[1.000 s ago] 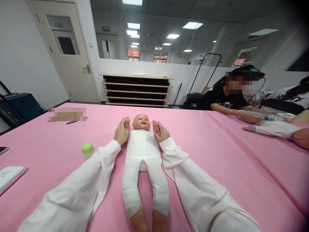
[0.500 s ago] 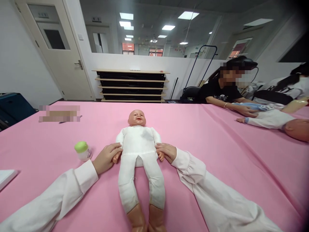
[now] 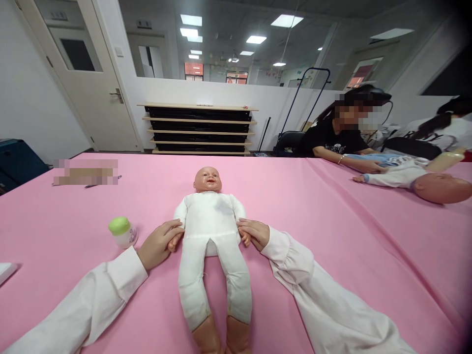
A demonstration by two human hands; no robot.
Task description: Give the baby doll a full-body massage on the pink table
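A baby doll [image 3: 211,223] in a white suit lies on its back on the pink table [image 3: 313,216], head away from me and feet toward me. My left hand [image 3: 158,243] grips the doll's hand at its hip on the left side. My right hand [image 3: 253,232] grips the doll's other hand at the right hip. Both doll arms lie straight down along the body. White sleeves cover my forearms.
A small bottle with a green cap [image 3: 123,231] stands left of my left hand. At the right, another person [image 3: 337,140] handles a second doll [image 3: 416,179]. A white object [image 3: 5,270] sits at the left edge. Dark shelves [image 3: 199,128] stand behind.
A second ago I held the doll's hands up beside its head; I have brought both arms down to its hips. In the last half second little moved.
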